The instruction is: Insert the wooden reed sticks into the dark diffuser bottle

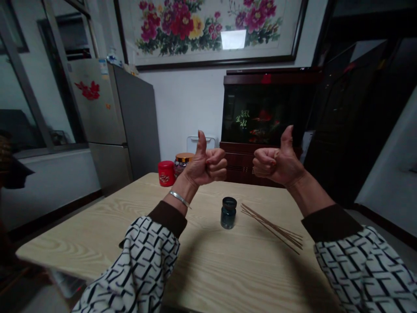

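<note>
My left hand [206, 164] and my right hand [276, 163] are raised above a pale wood-grain table [97, 234], each a closed fist with the thumb up. Neither hand touches anything on the table. A silver bangle [179, 199] circles my left wrist. Between my forearms stands a dark green glass jar with a black lid [229, 214]. To its right, a bundle of thin brown sticks [272, 228] lies fanned out, below my right hand. Near the far edge, behind my left hand, are a red lidded tin [166, 173] and a glass jar with a gold lid [182, 164].
A stainless-steel refrigerator [114, 121] stands beyond the table on the left. A dark fish tank on a wooden cabinet [260, 113] stands straight ahead, below a framed peony painting [208, 30]. A white chair back [202, 142] shows behind my left hand.
</note>
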{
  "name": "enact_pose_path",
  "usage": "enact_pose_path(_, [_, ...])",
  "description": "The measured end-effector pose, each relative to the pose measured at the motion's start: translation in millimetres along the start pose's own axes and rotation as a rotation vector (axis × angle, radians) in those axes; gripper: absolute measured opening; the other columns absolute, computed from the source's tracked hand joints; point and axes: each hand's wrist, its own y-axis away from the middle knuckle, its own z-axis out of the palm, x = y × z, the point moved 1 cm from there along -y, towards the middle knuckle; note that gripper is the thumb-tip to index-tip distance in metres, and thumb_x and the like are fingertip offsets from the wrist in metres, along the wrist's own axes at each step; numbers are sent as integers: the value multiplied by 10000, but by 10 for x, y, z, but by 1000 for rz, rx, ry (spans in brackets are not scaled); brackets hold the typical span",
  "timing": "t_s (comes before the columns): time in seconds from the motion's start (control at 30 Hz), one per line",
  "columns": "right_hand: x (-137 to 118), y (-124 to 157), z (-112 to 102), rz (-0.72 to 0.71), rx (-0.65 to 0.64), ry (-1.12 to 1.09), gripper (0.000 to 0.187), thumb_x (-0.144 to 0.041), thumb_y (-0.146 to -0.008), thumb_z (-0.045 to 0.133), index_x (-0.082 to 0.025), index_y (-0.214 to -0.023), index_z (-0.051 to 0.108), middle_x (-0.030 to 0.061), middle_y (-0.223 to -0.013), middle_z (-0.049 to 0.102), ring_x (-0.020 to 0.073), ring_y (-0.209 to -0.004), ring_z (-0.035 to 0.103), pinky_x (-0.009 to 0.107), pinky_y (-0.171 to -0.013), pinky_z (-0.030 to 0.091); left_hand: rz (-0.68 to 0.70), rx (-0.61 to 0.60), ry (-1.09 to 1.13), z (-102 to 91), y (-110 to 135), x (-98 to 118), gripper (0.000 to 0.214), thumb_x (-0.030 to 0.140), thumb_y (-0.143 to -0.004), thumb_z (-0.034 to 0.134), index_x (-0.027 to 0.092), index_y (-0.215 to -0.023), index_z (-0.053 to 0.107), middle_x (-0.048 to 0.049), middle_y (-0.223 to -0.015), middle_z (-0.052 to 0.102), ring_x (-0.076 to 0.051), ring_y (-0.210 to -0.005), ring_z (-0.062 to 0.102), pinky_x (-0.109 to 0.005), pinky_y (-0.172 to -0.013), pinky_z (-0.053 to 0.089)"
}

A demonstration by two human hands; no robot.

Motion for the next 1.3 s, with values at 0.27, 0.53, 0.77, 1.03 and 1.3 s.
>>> enact_pose_path(0.27, [1069, 156, -32, 130, -153, -237, 819, -982, -664, 19, -235, -480, 298, -48, -430, 267, 77, -401, 176, 254, -413, 160, -173, -141, 102, -515, 123, -942, 800, 989, -642, 363, 214, -486, 234, 74, -435, 161, -53, -384, 158, -232, -413, 206])
enact_pose_path(0.53, [1333, -29, -95, 223, 34, 129, 790, -909, -802, 189, -201, -663, 511, -77, -488, 290, 80, -427, 190, 225, -438, 156, -76, -47, 84, -856, 45, -1266, 679, 771, -734, 639, 193, -567, 324, 85, -492, 259, -49, -416, 218, -218, -458, 270])
enact_pose_path(0.77, [1520, -270, -16, 209, 74, 1364, 603, -710, -863, 510, -191, -1134, 658, 146, -1113, 674, 273, -948, 647, 354, -783, 457, -34, 236, -290, -1080, 17, -2001, 629, 300, -532, 938, 172, -1029, 574, -54, -967, 654, -150, -833, 616, -289, -755, 473])
enact_pose_path(1.03, [1558, -471, 126, 291, -86, 1595, 607, -727, -851, 505, -167, -987, 693, 179, -1006, 731, 320, -920, 687, 368, -721, 464, -2, 152, -463, -1108, -110, -2355, 550, 239, -592, 859, 124, -1082, 637, -87, -974, 669, -217, -920, 634, -360, -849, 505])
enact_pose_path(1.3, [1626, -478, -32, 200, -157, 1443, 400, -477, -807, 657, -179, -1069, 712, 159, -1071, 727, 319, -974, 675, 394, -818, 496, 69, 161, -549, -1171, -124, -2445, 525, 243, -625, 834, 122, -1105, 657, -100, -1002, 675, -206, -901, 617, -308, -790, 487])
